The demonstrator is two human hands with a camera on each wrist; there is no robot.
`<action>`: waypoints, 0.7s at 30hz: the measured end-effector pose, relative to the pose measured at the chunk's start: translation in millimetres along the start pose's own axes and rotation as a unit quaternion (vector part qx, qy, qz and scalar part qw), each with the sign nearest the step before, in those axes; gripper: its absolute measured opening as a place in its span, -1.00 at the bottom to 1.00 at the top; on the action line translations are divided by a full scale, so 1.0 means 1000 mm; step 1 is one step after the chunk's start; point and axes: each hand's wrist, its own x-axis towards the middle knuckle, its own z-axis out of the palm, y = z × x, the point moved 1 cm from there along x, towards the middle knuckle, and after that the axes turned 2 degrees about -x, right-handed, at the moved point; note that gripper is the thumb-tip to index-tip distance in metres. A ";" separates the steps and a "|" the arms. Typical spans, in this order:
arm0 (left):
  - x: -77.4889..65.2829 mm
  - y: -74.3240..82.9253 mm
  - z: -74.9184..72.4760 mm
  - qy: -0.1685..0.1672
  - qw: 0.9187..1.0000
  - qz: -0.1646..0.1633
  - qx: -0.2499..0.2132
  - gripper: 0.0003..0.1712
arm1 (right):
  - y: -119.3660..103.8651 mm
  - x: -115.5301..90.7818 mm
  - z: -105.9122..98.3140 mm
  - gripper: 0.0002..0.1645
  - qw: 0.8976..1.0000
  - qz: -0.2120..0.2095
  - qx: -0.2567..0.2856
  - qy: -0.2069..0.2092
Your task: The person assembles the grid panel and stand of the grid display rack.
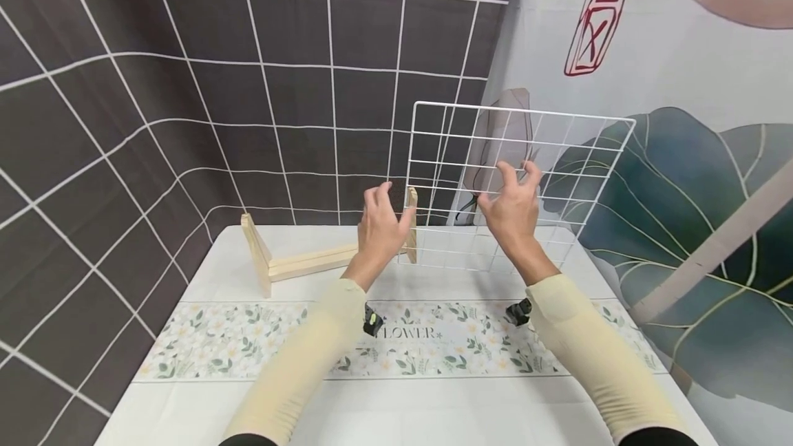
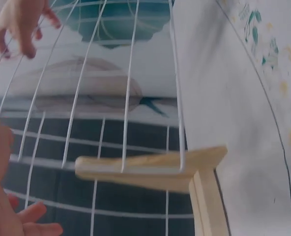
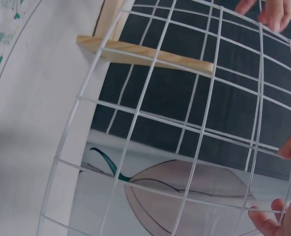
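Note:
A white wire grid panel (image 1: 548,193) stands upright and slightly tilted at the right of the table. My right hand (image 1: 513,215) is at the panel's middle, thumb and fingers curled at its wires; in the right wrist view these fingertips (image 3: 266,223) meet the wires. Beside the panel's left edge is my left hand (image 1: 381,229), fingers loosely spread and thumb near the edge wire. A pale wooden stand (image 1: 312,261) sits to the left, its right end piece (image 2: 150,167) overlapping the grid's lower left part in view. Whether they touch, I cannot tell.
The white table (image 1: 434,411) carries a printed band of flowers and leaves. A dark checked cloth (image 1: 285,88) hangs behind and at the left. At the right hangs a pale cloth (image 1: 669,81) with large painted leaves.

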 end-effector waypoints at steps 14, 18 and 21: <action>0.011 -0.068 -0.085 0.065 0.994 -0.078 0.030 -0.35 | 0.007 0.000 -0.006 -0.28 1.000 0.014 -0.008 -0.010; 0.009 -0.088 -0.108 0.090 0.990 -0.103 0.041 -0.36 | 0.008 0.002 -0.007 -0.29 1.000 0.007 -0.002 -0.010; 0.006 -0.102 -0.124 0.104 0.986 -0.119 0.047 -0.35 | 0.008 0.002 -0.006 -0.30 1.000 0.003 -0.002 -0.008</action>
